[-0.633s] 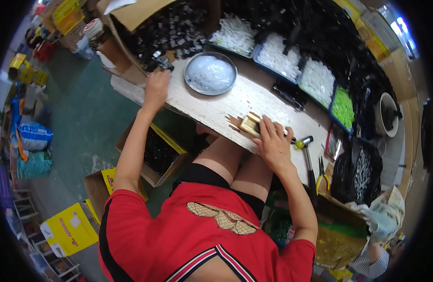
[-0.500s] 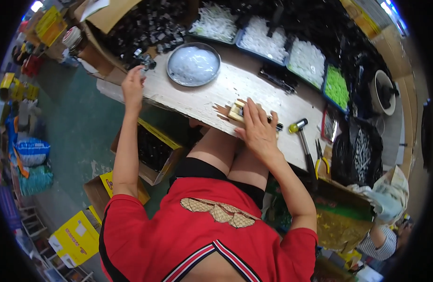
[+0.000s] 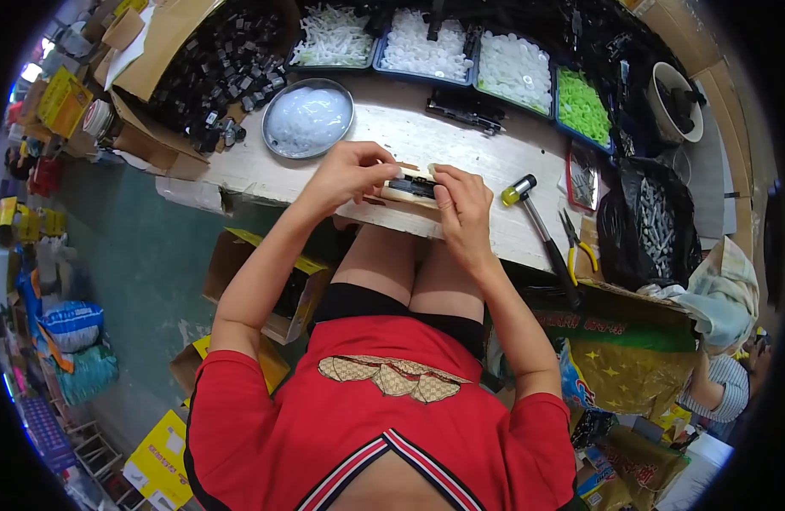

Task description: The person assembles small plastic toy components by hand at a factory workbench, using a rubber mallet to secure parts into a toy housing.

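Near the table's front edge lies a cream-coloured block [image 3: 398,195] with a long black part [image 3: 412,186] set in it. My left hand [image 3: 346,180] reaches to the block's left end, thumb and fingertips pinched together over the black part; whatever lies between them is too small to make out. At the right end, my right hand [image 3: 465,209] grips the block, with its thumb and fingers bent round that end. A round metal dish [image 3: 308,118] holding a clear, glossy mass stands beyond my left hand. To the right of my right hand lies a hammer [image 3: 537,223] with a yellow and black head.
Shallow trays of white pieces [image 3: 426,47] and green pieces [image 3: 582,106] line the back. Black parts [image 3: 226,72] heap up at far left. Yellow-handled pliers [image 3: 577,247] and a black bag of screws [image 3: 656,226] are at right, with another person's striped sleeve [image 3: 723,387] beyond.
My left hand has moved right from beside the heap of black parts to the block. My right hand has gone from lying over the block to gripping its right end. The view has shifted.
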`<move>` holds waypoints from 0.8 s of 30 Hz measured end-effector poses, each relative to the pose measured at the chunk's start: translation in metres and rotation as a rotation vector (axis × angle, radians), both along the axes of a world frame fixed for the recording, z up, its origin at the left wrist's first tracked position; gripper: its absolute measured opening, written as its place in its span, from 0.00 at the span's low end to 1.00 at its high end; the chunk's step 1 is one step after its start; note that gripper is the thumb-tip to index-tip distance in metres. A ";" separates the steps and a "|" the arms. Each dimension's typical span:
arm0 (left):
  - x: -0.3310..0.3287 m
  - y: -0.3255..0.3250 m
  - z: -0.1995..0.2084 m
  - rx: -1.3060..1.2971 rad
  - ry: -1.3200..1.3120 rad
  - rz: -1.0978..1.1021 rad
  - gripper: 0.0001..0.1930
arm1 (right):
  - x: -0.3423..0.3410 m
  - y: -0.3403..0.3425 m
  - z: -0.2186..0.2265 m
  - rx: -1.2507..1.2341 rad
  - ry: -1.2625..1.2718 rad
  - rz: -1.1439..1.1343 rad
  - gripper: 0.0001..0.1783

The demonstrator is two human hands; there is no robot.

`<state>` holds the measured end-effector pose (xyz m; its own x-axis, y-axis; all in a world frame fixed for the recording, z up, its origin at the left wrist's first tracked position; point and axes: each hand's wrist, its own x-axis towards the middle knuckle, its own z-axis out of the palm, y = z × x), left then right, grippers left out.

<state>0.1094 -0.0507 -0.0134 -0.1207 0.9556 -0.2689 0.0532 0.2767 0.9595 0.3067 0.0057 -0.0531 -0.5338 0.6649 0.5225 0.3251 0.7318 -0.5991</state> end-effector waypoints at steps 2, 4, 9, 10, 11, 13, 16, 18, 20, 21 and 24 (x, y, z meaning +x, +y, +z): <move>0.015 0.006 -0.003 -0.017 0.119 -0.022 0.09 | 0.007 0.001 -0.002 -0.019 -0.019 -0.013 0.09; 0.021 0.014 -0.015 -0.037 0.157 -0.032 0.09 | 0.007 0.002 -0.006 0.002 -0.007 -0.015 0.08; 0.017 0.020 -0.031 -0.015 0.386 0.016 0.08 | 0.007 0.002 -0.007 0.026 0.008 -0.030 0.07; 0.014 0.019 -0.035 -0.014 0.113 0.064 0.06 | 0.008 0.001 -0.008 0.036 0.013 -0.031 0.07; 0.013 0.017 -0.033 -0.019 0.117 0.063 0.06 | 0.008 0.002 -0.009 0.046 0.018 -0.034 0.07; 0.014 0.013 -0.026 -0.170 -0.279 0.171 0.07 | 0.008 0.003 -0.010 0.041 0.028 -0.035 0.07; 0.017 0.016 -0.031 -0.148 -0.312 0.213 0.07 | 0.007 0.004 -0.009 0.016 0.043 -0.031 0.06; 0.015 0.019 -0.031 -0.125 -0.329 0.217 0.07 | 0.007 0.004 -0.008 -0.010 0.053 -0.030 0.05; 0.008 0.028 -0.030 -0.201 -0.216 0.115 0.07 | 0.009 0.010 -0.006 -0.058 0.051 -0.014 0.05; 0.009 0.030 -0.027 -0.206 -0.179 0.116 0.07 | 0.011 0.012 -0.005 -0.054 0.054 -0.015 0.05; 0.007 0.029 -0.027 -0.235 -0.130 0.078 0.08 | 0.019 0.022 0.000 -0.041 0.073 -0.023 0.04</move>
<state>0.1167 -0.0221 -0.0406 -0.1416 0.8543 -0.5002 -0.0963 0.4910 0.8658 0.3257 0.0282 -0.0530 -0.4795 0.6985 0.5313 0.2963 0.6987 -0.6512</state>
